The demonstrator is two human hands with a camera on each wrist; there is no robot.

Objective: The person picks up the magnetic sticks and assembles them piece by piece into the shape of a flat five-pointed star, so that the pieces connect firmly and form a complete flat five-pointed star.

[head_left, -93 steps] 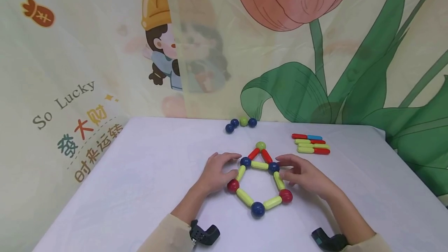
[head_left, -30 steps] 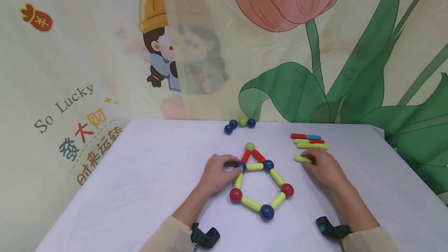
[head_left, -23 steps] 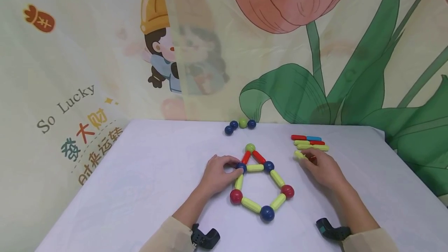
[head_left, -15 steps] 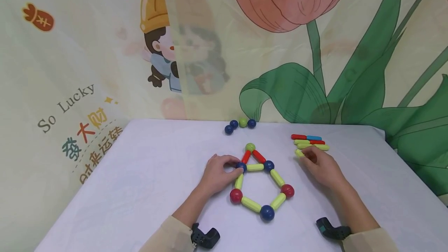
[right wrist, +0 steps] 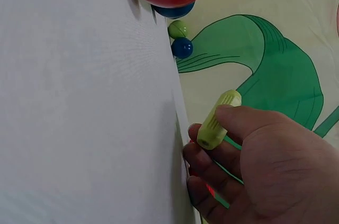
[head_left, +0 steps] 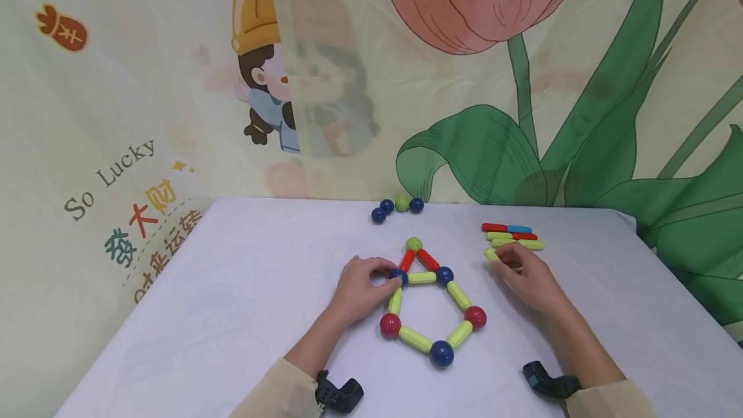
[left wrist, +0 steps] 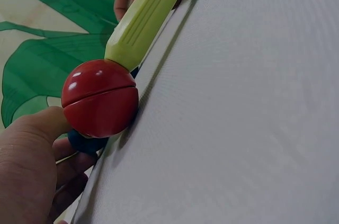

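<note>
On the white tabletop lies a flat shape of magnetic balls and rods: a pentagon of yellow-green rods with red rods peaking at a green ball. My left hand pinches the blue ball at its upper left corner; a red ball partly covers that blue ball in the left wrist view. To the right of the shape, my right hand holds a yellow-green magnetic rod between thumb and fingers, in front of the loose rods. A bit of red shows between its lower fingers.
Several loose rods, red, blue and yellow-green, lie in a stack of rows at the back right. Near the table's back edge sit blue balls and a green ball. A printed cloth hangs behind.
My right hand left the shape's right side and took the front rod from the loose row, then turned it. The left hand now pinches the corner ball; the shape's top shifted left.
</note>
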